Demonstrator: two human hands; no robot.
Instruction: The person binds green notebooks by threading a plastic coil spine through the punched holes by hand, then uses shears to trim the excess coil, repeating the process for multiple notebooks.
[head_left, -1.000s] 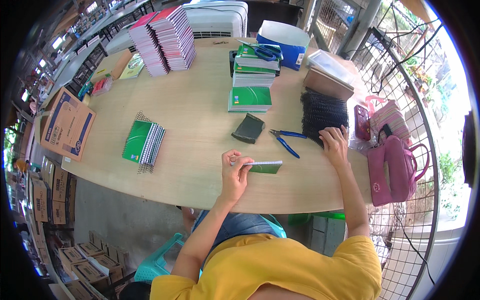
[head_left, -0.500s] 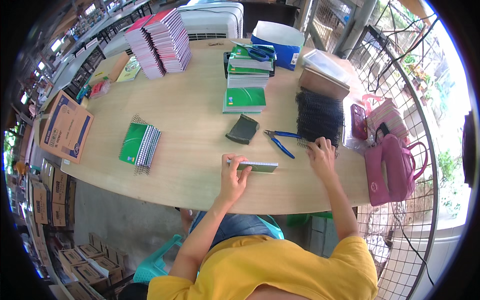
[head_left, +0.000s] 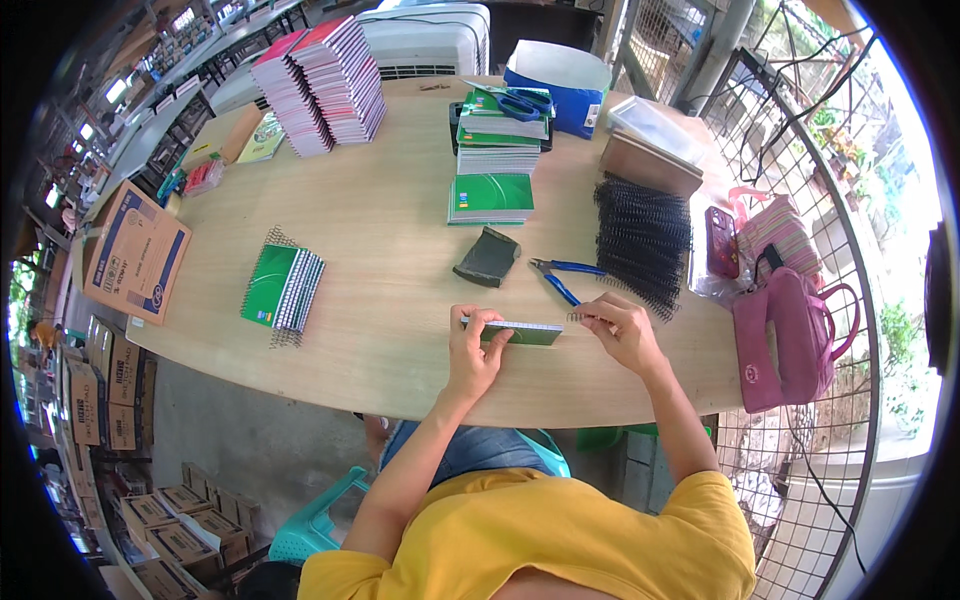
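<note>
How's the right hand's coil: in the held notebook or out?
Out: the right hand pinches the coil, its free end just right of the notebook in the left hand.

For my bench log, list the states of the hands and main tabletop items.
Left hand: fingers closed on green notebook
Green notebook: held on edge
Right hand: fingers closed on black coil
Black coil: loose, near the notebook
Pliers: handles spread apart
Scissors: lying on green stack
Phone: back up
Red notebooks: stacked, bound
Blue box: open on top
</note>
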